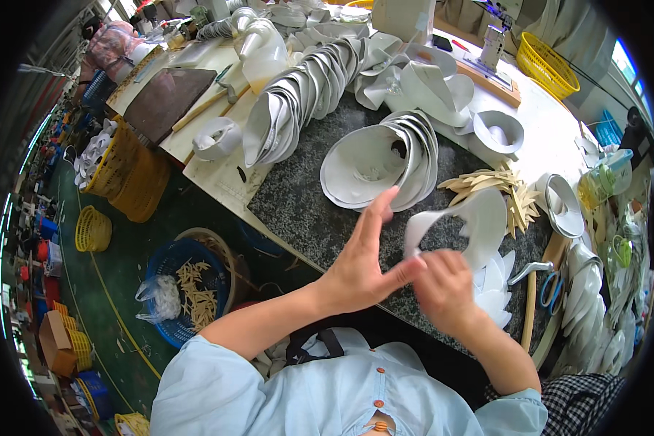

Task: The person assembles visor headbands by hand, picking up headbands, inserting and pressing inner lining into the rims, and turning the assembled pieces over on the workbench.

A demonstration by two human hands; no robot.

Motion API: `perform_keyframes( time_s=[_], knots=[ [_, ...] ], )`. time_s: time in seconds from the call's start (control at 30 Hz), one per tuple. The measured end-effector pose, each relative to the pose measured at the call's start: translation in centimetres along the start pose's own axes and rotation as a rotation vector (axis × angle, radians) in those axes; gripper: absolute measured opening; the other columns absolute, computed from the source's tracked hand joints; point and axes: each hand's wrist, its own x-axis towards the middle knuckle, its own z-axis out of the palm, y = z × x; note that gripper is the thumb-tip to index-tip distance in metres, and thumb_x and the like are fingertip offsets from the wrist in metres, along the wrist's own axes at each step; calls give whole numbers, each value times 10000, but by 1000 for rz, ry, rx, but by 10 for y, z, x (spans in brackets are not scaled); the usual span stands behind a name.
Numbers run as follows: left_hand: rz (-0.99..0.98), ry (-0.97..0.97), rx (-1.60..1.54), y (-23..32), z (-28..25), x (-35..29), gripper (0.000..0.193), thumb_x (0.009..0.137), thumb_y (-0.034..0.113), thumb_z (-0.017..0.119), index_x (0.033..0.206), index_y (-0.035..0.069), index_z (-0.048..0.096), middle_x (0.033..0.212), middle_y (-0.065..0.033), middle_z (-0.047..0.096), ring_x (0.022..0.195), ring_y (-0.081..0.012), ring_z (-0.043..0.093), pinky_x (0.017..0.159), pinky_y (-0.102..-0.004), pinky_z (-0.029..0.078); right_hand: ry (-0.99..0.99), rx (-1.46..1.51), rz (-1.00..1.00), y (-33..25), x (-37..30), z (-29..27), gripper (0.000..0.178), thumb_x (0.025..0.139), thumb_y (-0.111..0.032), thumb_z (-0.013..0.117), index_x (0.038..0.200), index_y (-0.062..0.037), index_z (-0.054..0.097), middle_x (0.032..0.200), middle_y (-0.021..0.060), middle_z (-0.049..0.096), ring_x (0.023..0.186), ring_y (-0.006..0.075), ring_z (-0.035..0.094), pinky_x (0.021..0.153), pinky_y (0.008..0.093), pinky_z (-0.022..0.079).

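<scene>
My right hand (445,287), slightly blurred, is closed on the lower edge of a white shoe upper (485,229) bent into an open loop. My left hand (367,260) is beside it with fingers stretched out, its thumb tip close to the right hand; nothing shows in its palm. Just beyond both hands, a nested stack of white uppers (356,167) lies on the dark speckled slab (298,200). Tan pointed strips (498,192) are piled behind the held upper. Thin white curved pieces (493,291) fan out to the right of my right hand.
A hammer (532,291) and blue-handled scissors (553,292) lie at the right. A long row of white uppers (305,98) runs across the table behind. A white squeeze bottle (263,54) stands at the back. Below left, a blue basket (168,265) holds tan strips.
</scene>
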Motion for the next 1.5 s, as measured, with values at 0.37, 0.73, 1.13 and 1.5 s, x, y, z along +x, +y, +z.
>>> perform_keyframes(
  time_s=[0.37,0.73,1.13,1.5],
  knots=[
    [165,-33,1143,31,-241,70,330,785,-5,642,1077,111,743,1008,-127,657,957,-305,648,848,-384,510,129,357,-310,-37,30,-9,272,759,-111,660,1014,-20,696,1019,101,675,822,203,663,751,311,540],
    [235,395,1061,-194,-233,189,618,911,103,576,1485,277,425,1281,-93,584,1182,-328,557,1006,-432,453,137,198,182,26,71,34,304,739,-17,703,1040,-27,658,993,101,638,910,281,625,797,405,508],
    [107,51,600,-162,-275,186,757,774,-89,451,1487,165,462,1437,-153,538,1387,-299,456,1171,-348,310,-290,-82,187,65,76,48,122,839,-182,687,878,-80,633,886,64,620,936,259,574,851,384,439],
    [73,-262,1162,-50,-103,93,322,942,348,668,867,36,640,788,-116,661,684,-284,647,658,-400,506,-42,45,119,57,50,38,205,802,-58,689,999,-52,636,1117,76,641,1143,258,578,1028,417,422]
  ],
)
